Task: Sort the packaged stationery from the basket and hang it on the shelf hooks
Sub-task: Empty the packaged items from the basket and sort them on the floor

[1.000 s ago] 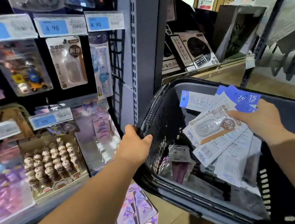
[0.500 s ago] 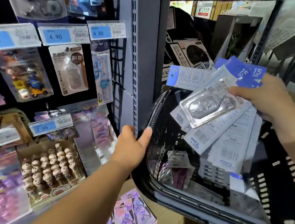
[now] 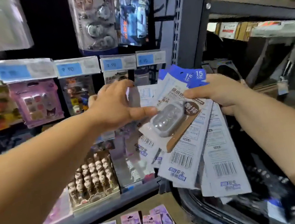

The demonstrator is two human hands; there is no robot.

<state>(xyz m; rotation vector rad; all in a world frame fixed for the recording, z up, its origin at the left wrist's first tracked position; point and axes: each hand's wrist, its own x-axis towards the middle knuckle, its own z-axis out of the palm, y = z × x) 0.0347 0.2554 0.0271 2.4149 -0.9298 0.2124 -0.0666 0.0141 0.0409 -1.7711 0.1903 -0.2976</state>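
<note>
Packaged stationery (image 3: 185, 150) fans out, gripped by the right hand (image 3: 218, 92), edge pinched by the left hand (image 3: 114, 107).

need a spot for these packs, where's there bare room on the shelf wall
One bare patch: the dark panel between the white pack and the blister pack, above the price tags; no hook shows there. Under the tags it is crowded, goods hanging side by side, with the left hand and right hand holding the fanned packs in front.

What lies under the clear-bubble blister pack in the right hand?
A fan of long white packs with barcodes and blue tops, in the right hand. The blister pack hides their count.
</note>
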